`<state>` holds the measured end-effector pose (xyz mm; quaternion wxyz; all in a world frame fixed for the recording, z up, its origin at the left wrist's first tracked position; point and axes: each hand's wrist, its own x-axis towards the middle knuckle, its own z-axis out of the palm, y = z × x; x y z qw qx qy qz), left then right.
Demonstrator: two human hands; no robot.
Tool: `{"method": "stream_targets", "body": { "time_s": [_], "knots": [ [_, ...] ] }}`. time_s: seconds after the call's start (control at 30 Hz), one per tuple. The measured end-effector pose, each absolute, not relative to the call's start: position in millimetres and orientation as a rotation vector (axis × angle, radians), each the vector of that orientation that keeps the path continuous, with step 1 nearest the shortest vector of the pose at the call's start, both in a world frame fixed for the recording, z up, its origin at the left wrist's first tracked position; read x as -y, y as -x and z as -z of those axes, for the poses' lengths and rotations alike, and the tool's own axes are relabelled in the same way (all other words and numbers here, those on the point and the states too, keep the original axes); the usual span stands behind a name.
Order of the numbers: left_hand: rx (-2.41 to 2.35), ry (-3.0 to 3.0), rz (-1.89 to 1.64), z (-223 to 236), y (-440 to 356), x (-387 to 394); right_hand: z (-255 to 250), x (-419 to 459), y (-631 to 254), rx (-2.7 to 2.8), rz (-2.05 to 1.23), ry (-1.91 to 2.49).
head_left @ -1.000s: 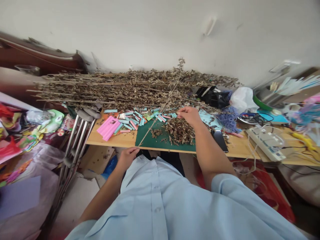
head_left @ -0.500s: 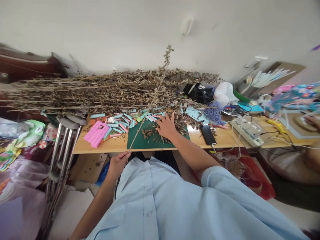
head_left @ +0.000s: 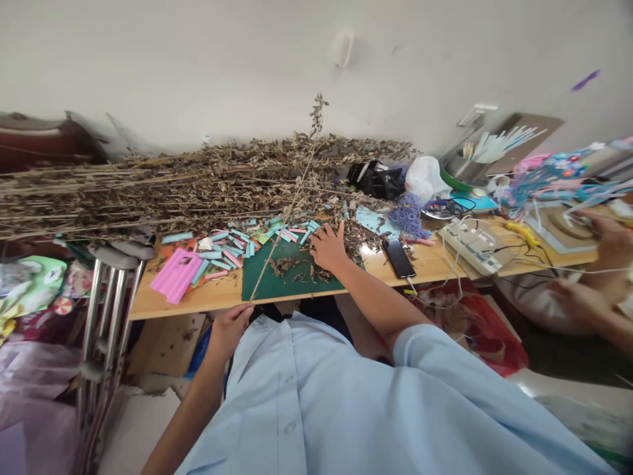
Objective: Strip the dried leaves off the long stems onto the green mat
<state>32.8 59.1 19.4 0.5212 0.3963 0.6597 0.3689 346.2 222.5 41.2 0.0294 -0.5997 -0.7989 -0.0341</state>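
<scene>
Over the cutting mat (head_left: 277, 287), dried stem (head_left: 270, 264) rising from left hand (head_left: 228, 330)

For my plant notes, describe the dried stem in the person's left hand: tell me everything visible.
The dried stem is a long, thin, straw-brown stalk that looks woody and brittle. It is mostly bare low down, with shrivelled leaves clustered at its upper tip. The fingers of the left hand hold its lower end. It slants up and away, crossing above the green cutting mat and the heap of dried stalks. Whether it touches either cannot be told.
</scene>
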Motion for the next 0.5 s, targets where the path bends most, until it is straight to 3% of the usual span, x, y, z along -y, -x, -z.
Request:
{"method": "stream_targets", "body": {
  "time_s": [0.3,0.5],
  "knots": [
    [-1.584,-0.987,-0.870,-28.5,-37.2,-61.0,-80.1,-205.4,-354.2,2.226,0.063,1.619],
    [-1.598,-0.989,-0.861,-20.9,-31.2,-56.0,-62.6,-239.1,-457.3,1.630,0.032,1.963]
  ]
}}
